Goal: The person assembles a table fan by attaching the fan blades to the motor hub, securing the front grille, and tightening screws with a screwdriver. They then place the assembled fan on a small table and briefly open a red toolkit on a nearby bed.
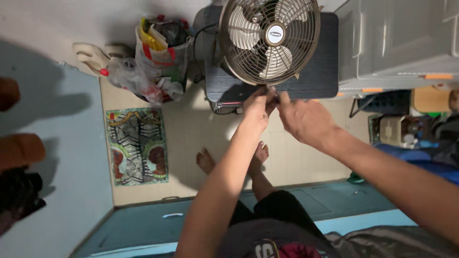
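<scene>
A: Where's the fan [269, 39] rn?

B: On a dark surface [319, 71] at the top of the view, round wire cage facing up toward the camera, blades visible inside.

A: And the hands?

B: Both at the bottom edge of the cage. Left hand [258, 107] has its fingers pinched together right at the rim, grip clenched on sth small there, can't make out what. Right hand [303, 119] is just beside it, fingers curled w/ tips by the same spot; can't tell if it's actually grasping anything or just touching.

A: Hands touching each other?

B: V. close, fingertips nearly meet at the cage's lower rim.

A: What's around?

B: Person's bare feet [260, 154] on a pale tile floor [196, 134] below the hands. Patterned mat [137, 145] to the left on the floor. Bags [158, 57] stuffed w/ stuff lean by the wall, next to the surface. Black cord [197, 45] runs down beside the fan. Grey plastic drawers [392, 40] on the right, clutter under them.
</scene>
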